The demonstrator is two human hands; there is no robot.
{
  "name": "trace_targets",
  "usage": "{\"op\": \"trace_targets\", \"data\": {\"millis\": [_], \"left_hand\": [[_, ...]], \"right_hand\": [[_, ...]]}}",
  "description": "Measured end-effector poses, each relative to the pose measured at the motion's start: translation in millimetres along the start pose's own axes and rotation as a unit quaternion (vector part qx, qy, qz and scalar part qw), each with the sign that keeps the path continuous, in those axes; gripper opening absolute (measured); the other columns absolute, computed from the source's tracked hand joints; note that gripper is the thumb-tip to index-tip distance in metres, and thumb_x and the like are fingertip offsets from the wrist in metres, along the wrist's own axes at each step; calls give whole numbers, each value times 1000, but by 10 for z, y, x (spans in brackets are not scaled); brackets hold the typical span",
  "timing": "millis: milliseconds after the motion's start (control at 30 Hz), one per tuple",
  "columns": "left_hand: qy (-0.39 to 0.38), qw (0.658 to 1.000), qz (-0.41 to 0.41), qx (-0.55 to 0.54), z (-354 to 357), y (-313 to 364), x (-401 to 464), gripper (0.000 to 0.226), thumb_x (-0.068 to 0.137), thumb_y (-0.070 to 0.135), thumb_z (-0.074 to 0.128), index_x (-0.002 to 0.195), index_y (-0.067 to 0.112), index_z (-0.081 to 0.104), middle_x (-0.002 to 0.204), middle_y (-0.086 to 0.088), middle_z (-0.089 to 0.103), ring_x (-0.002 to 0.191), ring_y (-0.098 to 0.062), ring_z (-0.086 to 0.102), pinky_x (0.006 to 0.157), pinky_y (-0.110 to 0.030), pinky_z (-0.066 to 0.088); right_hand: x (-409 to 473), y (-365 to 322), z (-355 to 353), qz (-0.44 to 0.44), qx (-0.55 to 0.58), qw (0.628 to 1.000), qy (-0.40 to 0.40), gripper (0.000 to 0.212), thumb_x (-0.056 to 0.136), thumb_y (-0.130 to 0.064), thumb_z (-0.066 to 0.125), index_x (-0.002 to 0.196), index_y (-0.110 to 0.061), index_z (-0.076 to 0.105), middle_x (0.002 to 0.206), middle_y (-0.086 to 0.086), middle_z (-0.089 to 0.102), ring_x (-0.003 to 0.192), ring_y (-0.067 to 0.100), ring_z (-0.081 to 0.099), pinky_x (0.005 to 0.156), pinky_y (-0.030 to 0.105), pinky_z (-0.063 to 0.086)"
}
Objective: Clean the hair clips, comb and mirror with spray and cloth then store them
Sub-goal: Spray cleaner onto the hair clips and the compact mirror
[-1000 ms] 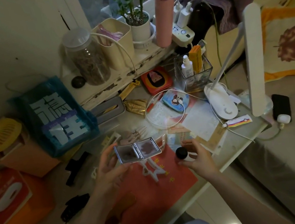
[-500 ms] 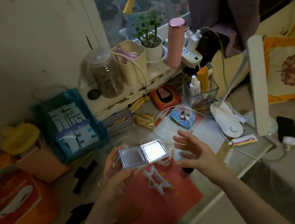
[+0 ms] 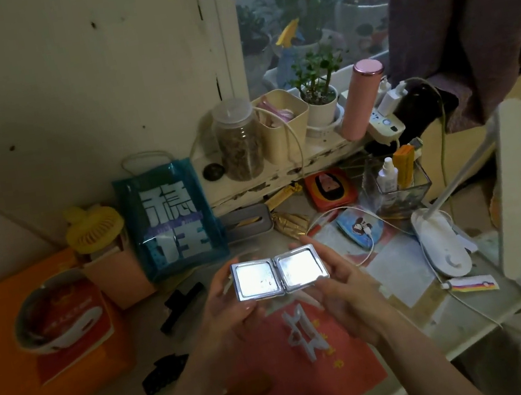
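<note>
A silver folding pocket mirror [image 3: 279, 274] is held open above the table, both halves reflecting bright light. My left hand [image 3: 227, 302] grips its left half from below and behind. My right hand [image 3: 339, 288] holds its right half, fingers curled round the far edge. Under the mirror a white star-shaped hair clip [image 3: 302, 332] lies on a red sheet [image 3: 307, 394]. Two black hair clips lie on the left, one [image 3: 180, 303] near the blue bag, another [image 3: 164, 371] closer to me. A small white spray bottle [image 3: 386, 176] stands in a clear box. No cloth or comb is visible.
A blue printed bag [image 3: 173, 223], yellow fan [image 3: 94, 228] and orange boxes [image 3: 34, 345] crowd the left. A jar [image 3: 238, 140], beige bin [image 3: 284, 123], potted plant [image 3: 318, 96] and pink flask [image 3: 362, 99] line the sill. A white desk lamp [image 3: 442, 248] and cables sit right.
My right hand let go of a dark-capped bottle and moved up to take the mirror's right half. The mirror has risen and now catches bright light on both halves.
</note>
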State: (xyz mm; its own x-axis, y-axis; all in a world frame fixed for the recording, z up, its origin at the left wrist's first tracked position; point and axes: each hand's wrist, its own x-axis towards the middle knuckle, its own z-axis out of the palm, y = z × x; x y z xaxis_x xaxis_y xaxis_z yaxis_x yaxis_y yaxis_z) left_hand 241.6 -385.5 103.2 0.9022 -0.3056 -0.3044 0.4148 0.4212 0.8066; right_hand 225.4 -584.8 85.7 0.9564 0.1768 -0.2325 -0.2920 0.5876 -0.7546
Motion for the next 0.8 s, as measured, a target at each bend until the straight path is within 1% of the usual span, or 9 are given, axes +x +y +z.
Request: {"op": "trace_targets", "data": {"millis": [100,233,333,433,467,533,633,767,800], "left_hand": [[1,1000,6,-21,-25,21,-43,106,24,26,98,121,19,54,114,-5,70,97,-20,69,59,-22,56],[-1,999,20,-40,-38,71,-83,103,30,26,98,122,16,54,124,0,65,108,-19,65,63,-23,56],[1,999,26,-36,-83,103,-101,101,33,29,98,123,17,54,121,2,67,106,-15,66,65,-22,56],[7,999,26,-19,-177,107,-117,96,42,28,95,127,15,52,126,-3,64,107,-18,66,72,-24,57],[11,1000,25,-14,-205,106,-122,94,45,26,93,128,15,51,128,-3,63,109,-19,65,75,-26,57],[13,1000,28,2,-252,112,-133,92,47,28,92,129,17,51,130,-3,61,113,-20,63,78,-28,57],[16,999,31,15,-315,116,-155,95,44,35,94,127,19,53,129,-3,62,114,-22,62,77,-29,57],[21,999,24,23,-423,92,-174,89,47,29,92,127,20,54,128,-4,62,115,-24,61,78,-29,57],[21,999,21,28,-440,90,-182,90,47,31,93,127,20,53,128,-3,62,115,-24,61,79,-29,56]], "right_hand": [[29,2,68,-2,26,1000,-13,95,54,-19,92,137,-11,46,135,14,55,120,30,57,99,39,49],[60,19,181,-9,35,999,-17,91,53,-25,93,131,-12,50,133,11,58,117,27,59,91,35,53],[73,46,235,-10,37,999,-28,85,56,-26,92,130,-11,51,130,11,60,116,26,60,88,33,53],[75,73,284,-1,53,998,-31,77,55,-25,92,123,-13,60,124,10,64,112,24,62,84,30,54],[74,84,302,1,55,998,-34,76,55,-24,92,122,-12,60,123,10,64,112,24,62,84,30,55],[70,104,335,0,37,999,-36,80,57,-27,91,126,-10,54,126,10,62,114,25,60,85,30,54],[62,122,363,-2,9,999,-34,82,58,-29,90,127,-8,50,128,10,61,115,25,60,86,31,54],[66,146,370,5,-31,998,-46,79,62,-29,88,128,-9,49,126,13,61,114,27,60,88,32,53],[67,153,375,8,-39,998,-46,80,63,-30,88,129,-8,48,124,13,62,113,27,61,89,32,52]]}}
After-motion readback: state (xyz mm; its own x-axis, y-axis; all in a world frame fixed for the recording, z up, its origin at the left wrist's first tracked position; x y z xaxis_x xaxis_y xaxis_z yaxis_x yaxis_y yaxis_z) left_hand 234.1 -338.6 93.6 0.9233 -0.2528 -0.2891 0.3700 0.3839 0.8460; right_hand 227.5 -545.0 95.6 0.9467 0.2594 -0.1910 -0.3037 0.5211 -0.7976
